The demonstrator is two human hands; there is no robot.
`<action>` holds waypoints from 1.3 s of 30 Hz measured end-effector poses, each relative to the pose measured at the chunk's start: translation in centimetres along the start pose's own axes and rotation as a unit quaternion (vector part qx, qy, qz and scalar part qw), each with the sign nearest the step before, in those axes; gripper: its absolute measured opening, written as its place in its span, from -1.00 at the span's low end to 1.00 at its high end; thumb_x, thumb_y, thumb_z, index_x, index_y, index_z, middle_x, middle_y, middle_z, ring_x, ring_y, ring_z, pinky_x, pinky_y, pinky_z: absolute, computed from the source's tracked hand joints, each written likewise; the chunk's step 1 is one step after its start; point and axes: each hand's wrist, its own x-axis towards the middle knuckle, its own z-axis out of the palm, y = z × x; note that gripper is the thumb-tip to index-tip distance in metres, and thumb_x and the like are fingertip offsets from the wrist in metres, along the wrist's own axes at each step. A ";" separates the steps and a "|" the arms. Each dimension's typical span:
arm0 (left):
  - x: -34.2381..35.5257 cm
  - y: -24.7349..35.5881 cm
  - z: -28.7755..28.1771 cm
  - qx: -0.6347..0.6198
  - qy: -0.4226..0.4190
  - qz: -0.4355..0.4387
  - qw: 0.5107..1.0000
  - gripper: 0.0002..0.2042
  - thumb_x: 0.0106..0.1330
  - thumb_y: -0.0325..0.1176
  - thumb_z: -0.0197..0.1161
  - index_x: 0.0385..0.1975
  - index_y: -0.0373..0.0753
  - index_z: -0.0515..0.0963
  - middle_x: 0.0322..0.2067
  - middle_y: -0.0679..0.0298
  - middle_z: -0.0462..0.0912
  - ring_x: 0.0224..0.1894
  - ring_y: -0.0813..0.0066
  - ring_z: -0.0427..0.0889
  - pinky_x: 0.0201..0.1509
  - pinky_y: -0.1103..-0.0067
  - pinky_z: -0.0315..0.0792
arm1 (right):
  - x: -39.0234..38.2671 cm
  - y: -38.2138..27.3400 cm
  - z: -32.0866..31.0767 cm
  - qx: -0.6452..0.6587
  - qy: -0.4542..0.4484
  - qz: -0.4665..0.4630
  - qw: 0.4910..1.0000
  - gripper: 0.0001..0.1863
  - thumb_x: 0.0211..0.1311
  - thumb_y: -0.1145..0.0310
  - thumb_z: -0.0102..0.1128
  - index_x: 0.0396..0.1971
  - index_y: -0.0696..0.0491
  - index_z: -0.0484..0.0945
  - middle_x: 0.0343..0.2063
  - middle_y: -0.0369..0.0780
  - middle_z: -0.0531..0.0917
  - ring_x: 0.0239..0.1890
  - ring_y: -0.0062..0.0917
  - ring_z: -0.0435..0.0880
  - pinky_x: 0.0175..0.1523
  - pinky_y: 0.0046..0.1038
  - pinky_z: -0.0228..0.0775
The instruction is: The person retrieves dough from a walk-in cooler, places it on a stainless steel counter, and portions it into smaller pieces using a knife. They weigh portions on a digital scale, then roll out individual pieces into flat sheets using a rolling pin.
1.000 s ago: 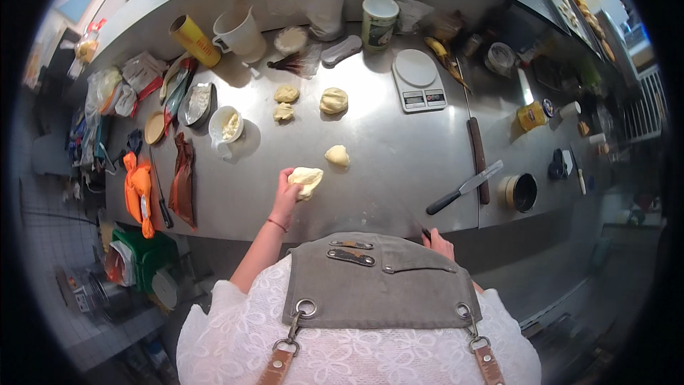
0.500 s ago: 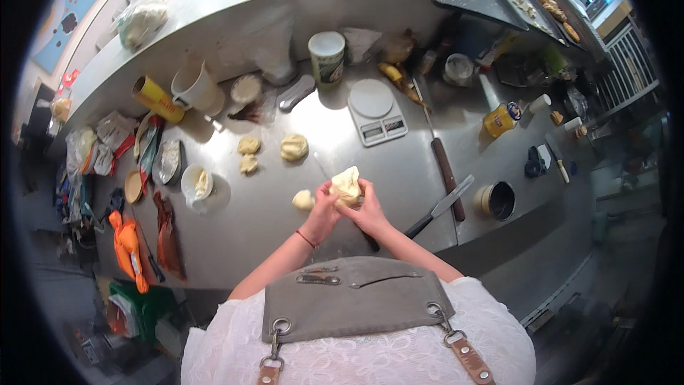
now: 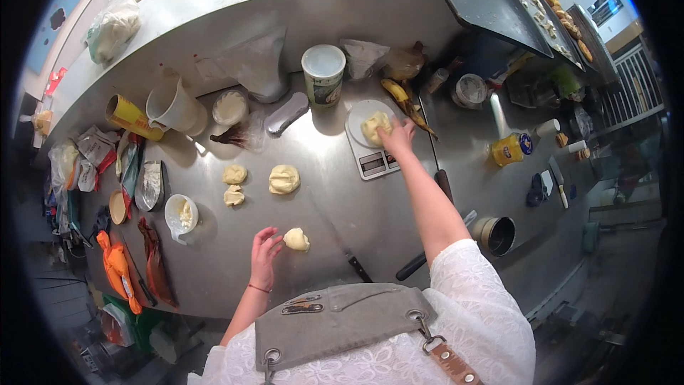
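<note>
Sitting on the round plate of the digital kitchen scale (image 3: 370, 172): a pale yellow dough lump (image 3: 375, 128), with the right hand (image 3: 400, 135) on it from the scale's right side. Fingers part-curled against the lump's right edge; the hand and the fisheye view hide the underside, so can't tell if it's a real grip or just contact. Left hand (image 3: 265, 253) is empty, fingers loosely spread, left of the scale and closer to the wearer, just beside a smaller dough piece (image 3: 296, 239). Also left of the scale: a bigger dough ball (image 3: 284, 180), and past it two small dough lumps (image 3: 234, 174) close together. A black-handled knife (image 3: 354, 264) lies on the steel worktop (image 3: 235, 257), on the wearer's side of the scale. Handling, my read: the weighed lump looks light enough for one hand, soft, smooth, maybe slightly tacky. Not fragile, but it should dent and stretch under a pinch, so no fingertip squeeze. Best hold is wide: cupped fingers round the side, thumb opposite, low on the lump, no downward push on the plate or the reading gets skewed. Same for the small piece, though there's less to wrap; scooping from beneath beats pinching the top.
</note>
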 end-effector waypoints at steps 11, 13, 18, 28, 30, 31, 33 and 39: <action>0.5 -6.5 -4.5 0.091 0.059 -0.023 0.994 -0.72 0.51 -0.36 0.20 0.16 -0.18 0.47 0.09 0.31 0.61 0.03 0.59 0.60 0.09 0.61 0.47 | -6.2 11.2 -7.7 -0.043 -0.088 -0.170 0.981 -0.73 0.36 0.46 0.16 0.02 -0.03 0.53 -0.09 -0.25 0.67 -0.23 -0.26 0.74 -0.22 -0.23 0.63; 0.8 -8.0 -4.5 0.121 0.036 0.001 0.992 -0.71 0.49 -0.40 0.23 0.16 -0.20 0.47 0.08 0.29 0.61 0.02 0.57 0.60 0.11 0.59 0.48 | -7.7 12.6 -8.4 -0.169 -0.183 -0.152 0.956 -0.65 0.31 0.46 0.15 0.08 -0.05 0.49 -0.11 -0.25 0.66 -0.19 -0.30 0.75 -0.23 -0.27 0.66; 2.1 -10.0 -5.4 0.215 0.008 0.042 0.976 -0.67 0.44 -0.41 0.29 0.15 -0.27 0.47 0.08 0.25 0.60 0.04 0.49 0.60 0.19 0.51 0.52 | -9.9 9.2 -6.8 0.017 -0.089 -0.313 0.945 -0.59 0.30 0.55 0.09 0.14 -0.03 0.42 -0.08 -0.19 0.67 -0.19 -0.20 0.73 -0.19 -0.21 0.63; 3.3 -11.6 -4.1 0.308 0.031 0.026 0.951 -0.38 0.26 -0.37 0.50 0.28 -0.27 0.35 0.25 0.13 0.38 0.13 0.32 0.57 0.22 0.43 0.56 | -6.0 3.2 -4.4 -0.006 -0.036 -0.350 0.936 -0.56 0.22 0.53 0.15 0.13 -0.01 0.44 -0.04 -0.24 0.63 -0.11 -0.32 0.71 -0.13 -0.33 0.61; 4.1 -11.7 -4.2 0.406 0.014 0.144 0.902 -0.30 0.19 -0.35 0.55 0.32 -0.28 0.34 0.27 0.09 0.34 0.23 0.21 0.50 0.26 0.36 0.55 | -7.5 -0.2 -4.3 0.038 -0.027 -0.365 0.930 -0.63 0.27 0.50 0.16 0.09 0.00 0.49 -0.08 -0.22 0.64 -0.13 -0.30 0.70 -0.12 -0.32 0.60; 4.4 -11.5 -4.5 0.450 0.014 0.187 0.873 -0.26 0.16 -0.35 0.58 0.33 -0.28 0.33 0.28 0.07 0.32 0.28 0.15 0.47 0.29 0.33 0.54 | -9.3 -2.2 -4.6 0.069 -0.076 -0.336 0.936 -0.67 0.30 0.46 0.17 0.06 0.01 0.49 -0.10 -0.20 0.64 -0.13 -0.28 0.70 -0.11 -0.30 0.60; 4.4 -10.9 -5.4 0.474 -0.014 0.183 0.861 -0.23 0.12 -0.34 0.60 0.36 -0.20 0.35 0.25 0.04 0.37 0.27 0.10 0.47 0.34 0.30 0.49 | -14.9 -5.9 -6.4 0.118 -0.186 -0.262 0.940 -0.74 0.35 0.39 0.19 0.01 0.02 0.50 -0.14 -0.17 0.65 -0.13 -0.25 0.70 -0.10 -0.26 0.60; 4.4 -7.9 -7.3 0.407 -0.102 0.107 0.901 -0.32 0.14 -0.29 0.60 0.27 -0.17 0.42 0.19 0.05 0.43 0.14 0.20 0.60 0.18 0.40 0.59 | -33.6 -9.0 -15.0 -0.015 -0.550 -0.100 0.829 -0.38 0.20 -0.06 0.42 -0.06 0.15 0.41 -0.10 0.02 0.61 -0.05 -0.04 0.69 -0.08 -0.01 0.61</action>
